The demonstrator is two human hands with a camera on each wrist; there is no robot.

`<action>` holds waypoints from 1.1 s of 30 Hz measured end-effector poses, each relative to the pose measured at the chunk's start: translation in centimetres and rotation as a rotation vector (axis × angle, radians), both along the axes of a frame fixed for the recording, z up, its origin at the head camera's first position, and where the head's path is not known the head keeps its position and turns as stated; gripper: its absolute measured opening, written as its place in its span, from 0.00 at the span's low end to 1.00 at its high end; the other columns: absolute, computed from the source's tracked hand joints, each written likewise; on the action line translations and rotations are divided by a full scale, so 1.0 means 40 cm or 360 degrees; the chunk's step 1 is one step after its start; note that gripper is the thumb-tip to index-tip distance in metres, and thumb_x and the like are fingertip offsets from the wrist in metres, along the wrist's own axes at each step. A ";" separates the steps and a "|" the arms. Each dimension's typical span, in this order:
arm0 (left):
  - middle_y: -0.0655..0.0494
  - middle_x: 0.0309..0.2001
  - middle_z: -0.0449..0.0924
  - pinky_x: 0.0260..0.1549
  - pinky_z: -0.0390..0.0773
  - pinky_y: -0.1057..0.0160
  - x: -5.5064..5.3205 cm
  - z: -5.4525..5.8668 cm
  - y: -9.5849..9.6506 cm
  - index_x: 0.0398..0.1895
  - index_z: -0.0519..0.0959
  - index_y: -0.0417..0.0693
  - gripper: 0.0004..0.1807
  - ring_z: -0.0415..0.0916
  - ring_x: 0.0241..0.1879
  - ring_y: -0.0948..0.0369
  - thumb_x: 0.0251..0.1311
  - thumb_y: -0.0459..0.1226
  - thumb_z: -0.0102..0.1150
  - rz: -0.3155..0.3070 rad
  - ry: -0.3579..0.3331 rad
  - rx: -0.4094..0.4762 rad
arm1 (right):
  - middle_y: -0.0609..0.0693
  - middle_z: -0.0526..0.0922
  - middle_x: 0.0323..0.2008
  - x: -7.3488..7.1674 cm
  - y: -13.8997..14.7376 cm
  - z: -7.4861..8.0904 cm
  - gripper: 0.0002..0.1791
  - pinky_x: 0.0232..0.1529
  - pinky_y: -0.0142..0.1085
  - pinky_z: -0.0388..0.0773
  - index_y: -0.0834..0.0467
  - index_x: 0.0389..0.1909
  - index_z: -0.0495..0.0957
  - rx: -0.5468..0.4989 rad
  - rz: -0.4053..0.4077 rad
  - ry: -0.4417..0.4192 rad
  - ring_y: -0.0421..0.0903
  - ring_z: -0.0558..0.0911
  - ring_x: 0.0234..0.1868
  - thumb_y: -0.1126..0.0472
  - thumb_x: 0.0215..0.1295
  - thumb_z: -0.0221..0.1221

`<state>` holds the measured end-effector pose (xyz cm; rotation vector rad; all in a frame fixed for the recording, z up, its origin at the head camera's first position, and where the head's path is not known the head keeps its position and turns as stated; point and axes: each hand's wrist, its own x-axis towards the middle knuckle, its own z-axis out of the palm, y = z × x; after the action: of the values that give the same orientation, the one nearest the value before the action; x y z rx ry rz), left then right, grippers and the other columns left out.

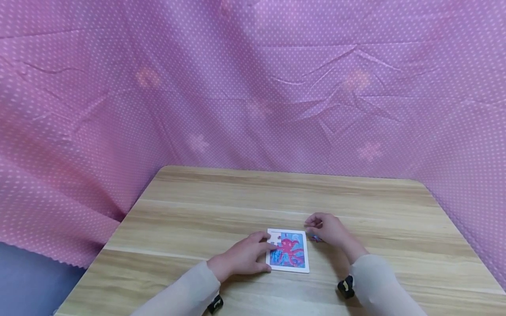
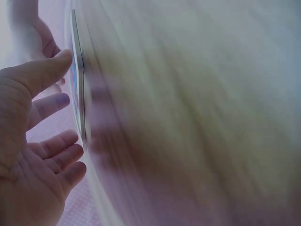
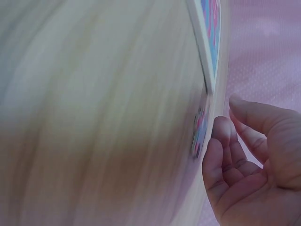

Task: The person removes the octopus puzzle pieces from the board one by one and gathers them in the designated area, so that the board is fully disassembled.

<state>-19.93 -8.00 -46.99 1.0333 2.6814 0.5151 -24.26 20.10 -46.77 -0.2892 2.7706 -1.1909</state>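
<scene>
A small white-framed jigsaw puzzle [image 1: 290,254] lies flat on the table, with a pink octopus on blue. Its upper left part shows bare white backing with puzzle-shaped outlines. My left hand [image 1: 247,256] lies at the puzzle's left side, fingers fairly straight, fingertips over the picture and thumb by the near left corner. Just right of the frame rests a loose puzzle piece [image 3: 199,133], partly under my right hand [image 1: 327,229] in the head view. That hand hovers with loosely bent fingers, and nothing shows between thumb and fingertips [image 3: 221,127] in the right wrist view.
The wood-grain table [image 1: 189,210] has rounded far corners. A pink dotted cloth [image 1: 253,87] hangs behind it and along both sides. Black wrist bands [image 1: 346,287] sit by both light sleeves.
</scene>
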 end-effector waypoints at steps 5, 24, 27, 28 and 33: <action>0.49 0.68 0.60 0.63 0.61 0.52 0.003 0.001 0.012 0.65 0.71 0.62 0.31 0.57 0.67 0.52 0.58 0.54 0.61 -0.0031 0.0026 -0.0021 | 0.45 0.79 0.32 -0.003 -0.047 -0.001 0.07 0.35 0.35 0.79 0.56 0.38 0.80 -0.0056 0.0042 -0.0082 0.43 0.77 0.35 0.67 0.59 0.64; 0.50 0.66 0.62 0.61 0.65 0.55 0.010 -0.005 0.030 0.63 0.72 0.67 0.26 0.60 0.65 0.55 0.61 0.52 0.59 -0.0098 0.0084 -0.0131 | 0.42 0.80 0.35 0.002 -0.136 -0.003 0.10 0.44 0.42 0.76 0.52 0.41 0.82 0.0051 0.0365 -0.0039 0.42 0.76 0.38 0.65 0.58 0.65; 0.49 0.66 0.62 0.61 0.66 0.55 0.011 -0.003 0.030 0.63 0.73 0.67 0.26 0.60 0.64 0.54 0.61 0.52 0.59 -0.0104 0.0092 -0.0135 | 0.42 0.80 0.35 0.002 -0.138 -0.004 0.10 0.43 0.43 0.74 0.50 0.40 0.83 0.0103 0.0449 -0.0016 0.43 0.75 0.39 0.64 0.59 0.65; 0.49 0.66 0.62 0.60 0.66 0.55 0.012 -0.003 0.031 0.63 0.73 0.66 0.26 0.60 0.64 0.54 0.61 0.52 0.59 -0.0108 0.0102 -0.0137 | 0.42 0.80 0.34 0.002 -0.139 -0.005 0.09 0.43 0.43 0.74 0.50 0.40 0.83 0.0118 0.0475 0.0000 0.43 0.75 0.38 0.64 0.59 0.65; 0.47 0.65 0.63 0.60 0.66 0.55 0.013 -0.005 0.032 0.63 0.73 0.65 0.26 0.61 0.63 0.54 0.61 0.52 0.59 -0.0127 0.0138 -0.0137 | 0.41 0.80 0.33 0.004 -0.143 -0.008 0.07 0.41 0.43 0.72 0.50 0.37 0.84 0.0157 0.0540 0.0063 0.44 0.74 0.37 0.63 0.58 0.66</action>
<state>-19.42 -6.73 -47.20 1.1575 2.6970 0.3441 -24.09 14.40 -47.10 -0.7444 2.6569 -0.9716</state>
